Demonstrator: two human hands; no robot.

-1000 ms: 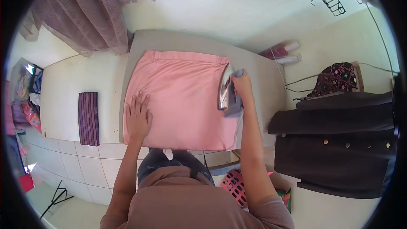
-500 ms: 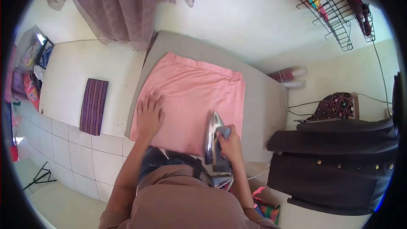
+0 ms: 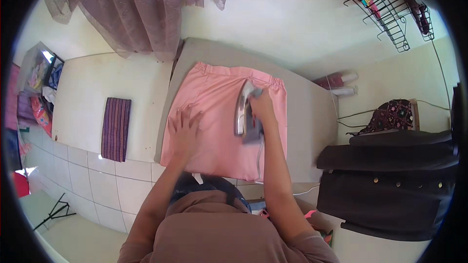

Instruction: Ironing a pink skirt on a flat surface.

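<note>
Broadly, the grey padded surface (image 3: pixel 311 122) gives a firm base to the pink garment (image 3: pixel 219 148), which spreads over its middle with the waistband (image 3: pixel 231 71) at the far side; creases fan below that band and probably deserve slow, straight strokes. The iron (image 3: pixel 242 112) is over the cloth right of centre, tip toward the waistband; best kept level and moving, since such shiny fabric may mark. The right hand (image 3: pixel 262 107) is closed around its handle. The left hand (image 3: pixel 184 129), fingers spread and seemingly gripping nothing, rests on the garment's left part; light outward pressure there should hold the cloth taut. The cord (image 3: pixel 259 165), trailing near the right forearm, is better lifted off smoothed fabric.
</note>
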